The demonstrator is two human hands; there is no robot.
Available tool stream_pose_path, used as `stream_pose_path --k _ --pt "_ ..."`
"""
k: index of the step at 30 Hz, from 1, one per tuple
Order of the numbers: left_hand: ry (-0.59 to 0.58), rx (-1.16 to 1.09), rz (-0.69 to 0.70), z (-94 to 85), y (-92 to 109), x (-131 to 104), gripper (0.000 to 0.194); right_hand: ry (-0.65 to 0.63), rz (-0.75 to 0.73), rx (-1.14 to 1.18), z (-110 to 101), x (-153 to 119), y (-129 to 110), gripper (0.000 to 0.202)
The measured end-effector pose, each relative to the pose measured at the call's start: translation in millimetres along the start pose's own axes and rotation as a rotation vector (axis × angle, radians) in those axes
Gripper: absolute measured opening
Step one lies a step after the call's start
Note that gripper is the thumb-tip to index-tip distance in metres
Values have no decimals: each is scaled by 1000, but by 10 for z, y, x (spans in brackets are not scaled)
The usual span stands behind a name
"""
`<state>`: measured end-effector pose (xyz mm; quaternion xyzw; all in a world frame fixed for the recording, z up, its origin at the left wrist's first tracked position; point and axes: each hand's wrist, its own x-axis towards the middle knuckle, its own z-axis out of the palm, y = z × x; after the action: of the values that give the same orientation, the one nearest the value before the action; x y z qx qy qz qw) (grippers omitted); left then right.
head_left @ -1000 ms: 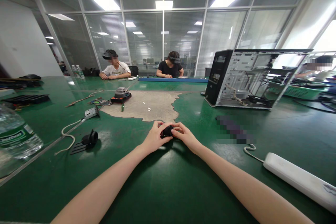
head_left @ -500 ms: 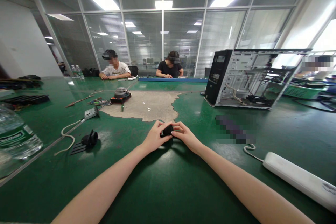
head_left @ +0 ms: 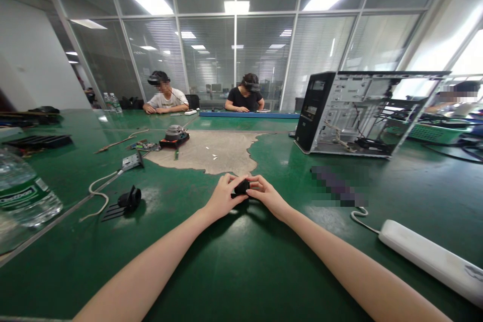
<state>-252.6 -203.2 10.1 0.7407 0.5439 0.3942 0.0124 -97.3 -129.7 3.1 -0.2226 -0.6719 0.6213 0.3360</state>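
Apparently Unfinished: Small Black Part Between Both Hands

The left hand [head_left: 222, 196] and right hand [head_left: 268, 198] hold a small black part [head_left: 240, 187] in a narrow grip, over the table [head_left: 234, 271]. I'd judge the handling as underway, since the part isn't set down; how much of it is complete, I can't tell. The computer case [head_left: 311, 113] already stands open-sided, and a dark slotted piece [head_left: 130, 199] lies well apart from the hands, on their left.

Fingers cover much of the black part, so its full shape, and whether it's one piece or several, can't be made out. Pixelation masks a dark purplish object [head_left: 335, 185] to the right. The white power strip [head_left: 422, 251] and the bottle [head_left: 24, 193] run out of view at opposite edges, and the case partly hides the green basket [head_left: 433, 133].
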Motion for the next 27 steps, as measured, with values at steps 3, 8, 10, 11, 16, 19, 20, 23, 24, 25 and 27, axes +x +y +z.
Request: stream_pose_path --k 3,8,10,11,16,19,20,23,24,25,27 --pt "17 49 5 4 -7 3 50 37 -10 -7 5 9 31 30" --pt "8 43 3 5 -15 5 50 65 5 -67 -4 34 53 35" --pt "8 44 3 5 -14 4 50 37 11 -54 -12 32 41 37" --pt "7 46 4 5 -14 2 50 15 12 -37 -15 28 34 38" --pt "-1 50 6 11 -30 -3 51 4 14 29 -11 13 38 34" --pt "-7 44 7 14 -39 -1 52 41 8 21 -5 21 61 33" --pt "-8 42 7 15 -39 0 51 51 6 6 -5 24 65 34" --pt "-8 31 5 14 -33 4 51 51 4 -42 -12 27 53 35" --pt "-6 28 3 13 -29 4 51 38 4 -44 -15 24 42 36" --pt "-4 26 2 12 -26 4 51 18 5 -36 -17 20 29 37" --pt "-2 26 1 8 -19 2 50 -17 1 -5 -17 10 4 39"
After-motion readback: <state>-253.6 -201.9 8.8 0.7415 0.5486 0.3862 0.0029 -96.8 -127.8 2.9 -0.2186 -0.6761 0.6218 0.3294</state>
